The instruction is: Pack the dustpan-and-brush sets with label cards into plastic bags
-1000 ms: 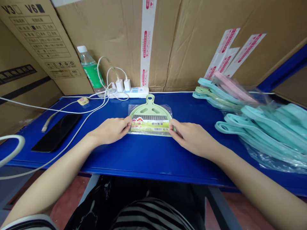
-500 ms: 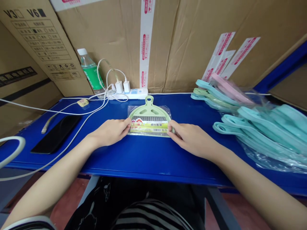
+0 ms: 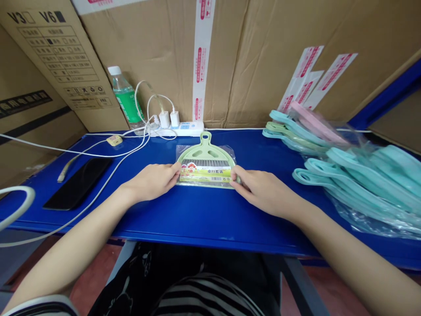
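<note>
A bagged dustpan [image 3: 205, 154] lies flat at the centre of a blue counter [image 3: 210, 221], its green handle pointing away from the person and its long axis running toward a power strip [image 3: 184, 128] at the back. A yellow label [image 3: 205, 174] crosses its wide lower end, nearest the person.

The dustpan sits between the person's 2 hands, neither clearly nearer. The left hand [image 3: 151, 181], fingers together, touches the bag's left edge; whether it pinches cannot be told. The right hand [image 3: 263, 189], fingers curled, pinches the bag's right edge.

To the right lie 2 heaps: an upper bundle of bagged dustpans [image 3: 296, 134], with 1 pink handle [image 3: 315, 125] among teal and green ones, and a larger teal pile [image 3: 362, 186]. Neither can be counted exactly.

To the left are 1 black phone [image 3: 78, 189] and 1 water bottle [image 3: 124, 98]. The power strip carries 2 white chargers [image 3: 169, 118]. Against the cardboard behind stand 3 printed paper strips [image 3: 315, 79].
</note>
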### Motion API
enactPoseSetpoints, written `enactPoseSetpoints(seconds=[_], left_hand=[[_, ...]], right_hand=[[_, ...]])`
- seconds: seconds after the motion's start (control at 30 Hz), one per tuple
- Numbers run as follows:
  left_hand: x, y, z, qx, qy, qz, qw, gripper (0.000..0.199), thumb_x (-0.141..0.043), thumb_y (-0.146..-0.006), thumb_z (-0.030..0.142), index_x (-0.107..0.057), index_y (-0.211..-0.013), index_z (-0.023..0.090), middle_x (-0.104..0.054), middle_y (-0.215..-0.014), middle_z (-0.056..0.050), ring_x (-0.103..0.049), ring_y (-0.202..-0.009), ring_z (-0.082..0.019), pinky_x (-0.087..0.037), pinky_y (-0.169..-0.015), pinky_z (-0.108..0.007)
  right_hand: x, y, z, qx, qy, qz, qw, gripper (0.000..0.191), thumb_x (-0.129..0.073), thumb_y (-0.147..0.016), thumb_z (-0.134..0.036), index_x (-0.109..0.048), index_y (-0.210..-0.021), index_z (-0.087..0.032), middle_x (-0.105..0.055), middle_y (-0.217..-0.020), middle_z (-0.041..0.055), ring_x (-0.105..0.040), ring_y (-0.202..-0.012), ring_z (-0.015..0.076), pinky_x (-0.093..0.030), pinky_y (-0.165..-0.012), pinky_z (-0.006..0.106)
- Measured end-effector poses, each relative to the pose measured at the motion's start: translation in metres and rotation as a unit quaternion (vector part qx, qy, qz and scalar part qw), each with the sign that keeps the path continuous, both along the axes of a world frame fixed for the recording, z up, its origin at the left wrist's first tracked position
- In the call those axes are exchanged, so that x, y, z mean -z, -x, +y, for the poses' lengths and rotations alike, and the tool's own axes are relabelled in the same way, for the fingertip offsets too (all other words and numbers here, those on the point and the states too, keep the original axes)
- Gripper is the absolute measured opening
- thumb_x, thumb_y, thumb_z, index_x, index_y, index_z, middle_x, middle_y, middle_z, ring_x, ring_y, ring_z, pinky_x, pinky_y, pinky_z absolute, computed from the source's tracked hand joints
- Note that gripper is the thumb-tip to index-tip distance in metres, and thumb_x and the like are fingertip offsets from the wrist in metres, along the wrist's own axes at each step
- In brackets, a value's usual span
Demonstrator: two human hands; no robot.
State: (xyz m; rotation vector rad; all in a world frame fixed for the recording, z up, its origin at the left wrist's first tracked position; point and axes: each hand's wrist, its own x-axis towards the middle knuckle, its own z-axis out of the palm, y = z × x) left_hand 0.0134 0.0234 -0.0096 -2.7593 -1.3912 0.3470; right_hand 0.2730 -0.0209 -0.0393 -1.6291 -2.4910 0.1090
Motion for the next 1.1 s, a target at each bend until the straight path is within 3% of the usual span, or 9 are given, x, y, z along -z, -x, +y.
enactPoseSetpoints(seconds=[0.83, 1.1], left_hand=[[-0.0017, -0.0036, -0.0025, 0.001, -0.02, 0.049, 0.999, 0.024, -0.027, -0.099, 0.026, -0.049, -0.098, 0.018, -0.066, -0.079, -0.006, -0.066, -0.071, -0.021, -0.048, -0.061, -0.03], [-0.0029, -0.0034, -0.0031, -0.006, -0.015, 0.043, 0.999, 0.027, -0.024, -0.1, 0.028, -0.049, -0.101, 0.018, -0.065, -0.078, -0.005, -0.066, -0.071, -0.022, -0.048, -0.062, -0.03]], right_hand=[[0.0004, -0.0023, 0.0, -0.027, -0.015, 0.002, 1.0, 0.009, -0.036, -0.094, -0.023, -0.044, -0.089, -0.023, -0.066, -0.075, 0.0035, -0.064, -0.065, 0.0209, -0.039, -0.058, 0.028], [-0.003, 0.0026, -0.0049, -0.009, -0.001, -0.058, 0.998, 0.009, -0.039, -0.095, -0.019, -0.048, -0.094, -0.019, -0.068, -0.081, 0.0069, -0.065, -0.069, 0.0223, -0.04, -0.06, 0.03]])
